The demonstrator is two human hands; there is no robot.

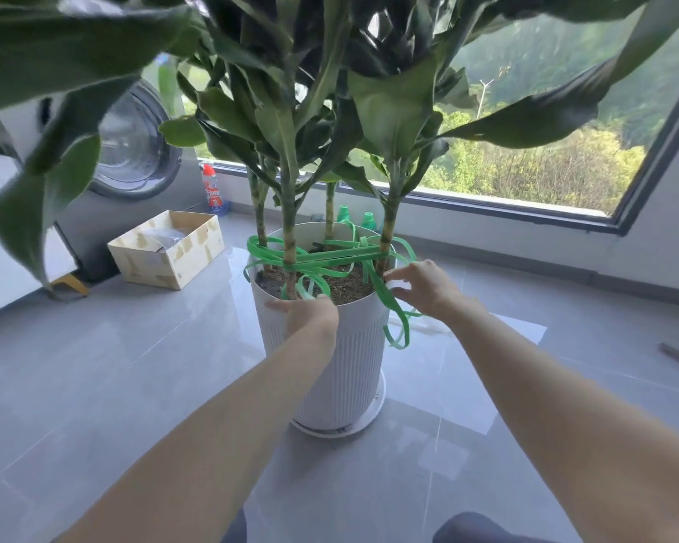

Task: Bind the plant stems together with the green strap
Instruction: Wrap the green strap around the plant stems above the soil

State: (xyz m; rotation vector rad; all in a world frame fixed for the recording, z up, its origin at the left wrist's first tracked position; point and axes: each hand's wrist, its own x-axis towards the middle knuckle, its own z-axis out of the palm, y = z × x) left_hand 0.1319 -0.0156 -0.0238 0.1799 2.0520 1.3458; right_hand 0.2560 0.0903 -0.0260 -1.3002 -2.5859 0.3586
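Observation:
Several green plant stems [289, 237] rise from the soil of a tall white ribbed pot [342, 358] on the floor. A green strap [332, 255] runs in several loops around the stems just above the soil, with loose ends hanging over the pot's right side [398, 327]. My left hand [308, 311] rests on the pot's near rim, its fingers curled at a loop of strap by the front stem. My right hand [420, 284] is at the pot's right rim, its fingers spread and touching the strap where it drops over the edge.
A wooden box [167, 248] stands on the grey tiled floor at the left, in front of a washing machine [134, 143]. A spray bottle [212, 188] and two green-capped bottles [355, 217] stand by the window sill. Large leaves hang overhead.

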